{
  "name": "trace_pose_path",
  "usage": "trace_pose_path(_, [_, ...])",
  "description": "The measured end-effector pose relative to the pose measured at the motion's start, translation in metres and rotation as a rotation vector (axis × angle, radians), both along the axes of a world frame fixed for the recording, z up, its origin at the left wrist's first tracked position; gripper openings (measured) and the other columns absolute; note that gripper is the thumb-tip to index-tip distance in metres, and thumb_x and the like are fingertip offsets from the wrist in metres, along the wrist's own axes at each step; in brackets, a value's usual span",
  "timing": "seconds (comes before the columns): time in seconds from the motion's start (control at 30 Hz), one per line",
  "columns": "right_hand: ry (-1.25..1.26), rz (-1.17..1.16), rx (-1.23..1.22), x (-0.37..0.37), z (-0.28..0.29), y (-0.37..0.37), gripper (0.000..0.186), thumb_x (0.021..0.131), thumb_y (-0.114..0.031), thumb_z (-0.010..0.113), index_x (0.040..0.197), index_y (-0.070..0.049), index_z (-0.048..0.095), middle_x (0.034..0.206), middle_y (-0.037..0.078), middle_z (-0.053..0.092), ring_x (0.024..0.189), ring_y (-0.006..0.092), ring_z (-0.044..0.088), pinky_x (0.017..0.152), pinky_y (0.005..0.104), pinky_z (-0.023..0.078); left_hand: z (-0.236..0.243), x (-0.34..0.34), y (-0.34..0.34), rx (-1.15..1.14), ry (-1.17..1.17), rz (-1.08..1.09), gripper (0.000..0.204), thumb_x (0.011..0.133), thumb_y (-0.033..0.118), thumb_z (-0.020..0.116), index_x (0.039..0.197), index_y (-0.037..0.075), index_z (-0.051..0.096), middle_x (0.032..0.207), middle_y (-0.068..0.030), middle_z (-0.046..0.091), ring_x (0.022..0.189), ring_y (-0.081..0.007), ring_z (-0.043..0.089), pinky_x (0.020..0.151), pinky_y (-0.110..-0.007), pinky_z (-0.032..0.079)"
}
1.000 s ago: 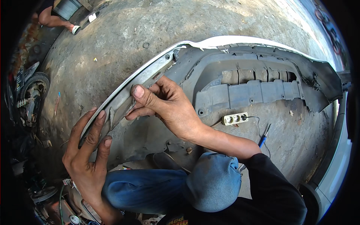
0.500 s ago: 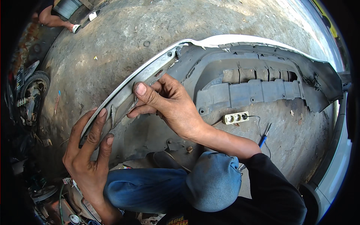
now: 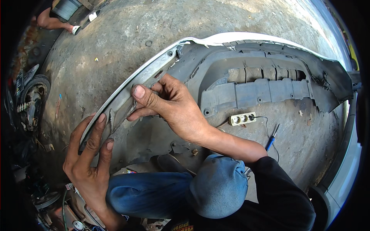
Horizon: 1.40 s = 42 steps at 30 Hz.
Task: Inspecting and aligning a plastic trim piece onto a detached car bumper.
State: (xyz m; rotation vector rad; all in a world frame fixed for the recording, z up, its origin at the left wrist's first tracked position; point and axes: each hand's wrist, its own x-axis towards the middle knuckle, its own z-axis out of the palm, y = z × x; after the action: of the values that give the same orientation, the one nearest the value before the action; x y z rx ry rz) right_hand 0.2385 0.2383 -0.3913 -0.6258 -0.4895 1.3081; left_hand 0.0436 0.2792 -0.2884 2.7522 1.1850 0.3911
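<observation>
A large car bumper (image 3: 250,93) shows its dark grey inner side, with a white outer skin along its far edge. It curves from the right round to its near left end. There my left hand (image 3: 88,165) grips it, two fingers lying over the pale rim and the thumb on the inner side. Further along the same rim, my right hand (image 3: 175,109) pinches the inner flange, thumb on top and fingers curled under. Between the two hands the flange has a torn, raised edge. The fingertips under the flange are partly hidden.
On the concrete floor inside the bumper's curve lie a white power strip (image 3: 243,119) and a blue-handled soldering iron (image 3: 272,138). A motorcycle wheel (image 3: 36,92) stands at the left. Another person's leg (image 3: 58,23) shows at the far left. A pale car body (image 3: 343,169) borders the right.
My right hand and the bumper's left part have shifted slightly to the left. Both hands keep their hold, and the whole view has moved a little.
</observation>
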Motion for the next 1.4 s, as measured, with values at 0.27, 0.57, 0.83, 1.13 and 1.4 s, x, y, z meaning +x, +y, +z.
trace_pose_path(0.27, [-0.016, 0.013, -0.004, 0.002, 0.002, 0.0, 0.038, 0.1, -0.025, 0.065, 0.118, 0.007, 0.053, 0.097, 0.015, 0.068, 0.085, 0.0219, 0.072, 0.075, 0.0336, 0.063, 0.001, 0.0, -0.001, 0.002, -0.012, -0.011, 0.041, 0.088, 0.023, 0.074, 0.128, 0.017, 0.072, 0.122, -0.0157, 0.068, 0.108, -0.0331, 0.069, 0.091, -0.042, 0.053])
trace_pose_path(0.57, [-0.026, 0.025, -0.012, 0.004, 0.003, 0.001, 0.038, 0.1, -0.025, 0.065, 0.109, 0.01, 0.052, 0.093, 0.017, 0.066, 0.085, 0.0237, 0.072, 0.073, 0.0339, 0.064, 0.002, 0.001, -0.001, 0.002, -0.001, -0.006, 0.04, 0.088, 0.022, 0.073, 0.128, 0.017, 0.072, 0.122, -0.0154, 0.068, 0.109, -0.0333, 0.068, 0.092, -0.042, 0.053])
trace_pose_path(0.83, [-0.044, 0.038, 0.004, 0.007, 0.002, 0.0, 0.041, 0.1, -0.028, 0.065, 0.109, 0.01, 0.053, 0.093, 0.017, 0.066, 0.086, 0.0245, 0.072, 0.074, 0.0341, 0.064, 0.001, 0.0, -0.004, 0.034, 0.014, 0.002, 0.039, 0.088, 0.023, 0.073, 0.127, 0.019, 0.072, 0.122, -0.0142, 0.068, 0.108, -0.0326, 0.069, 0.091, -0.042, 0.053])
trace_pose_path(1.13, [-0.059, 0.032, 0.01, 0.006, 0.0, -0.001, 0.045, 0.101, -0.034, 0.062, 0.109, 0.01, 0.054, 0.094, 0.017, 0.066, 0.086, 0.0243, 0.072, 0.075, 0.0341, 0.064, -0.001, -0.001, -0.004, 0.053, 0.007, -0.004, 0.04, 0.086, 0.021, 0.075, 0.126, 0.019, 0.073, 0.121, -0.0129, 0.069, 0.107, -0.0318, 0.069, 0.088, -0.041, 0.055])
trace_pose_path(1.4, [0.058, 0.042, -0.034, 0.026, -0.01, -0.001, 0.049, 0.106, -0.044, 0.049, 0.107, 0.004, 0.056, 0.102, 0.019, 0.061, 0.093, 0.0311, 0.071, 0.074, 0.0405, 0.062, -0.004, -0.001, -0.006, 0.099, -0.003, 0.004, 0.045, 0.079, 0.014, 0.079, 0.124, 0.019, 0.074, 0.12, -0.011, 0.07, 0.104, -0.0304, 0.07, 0.088, -0.04, 0.055])
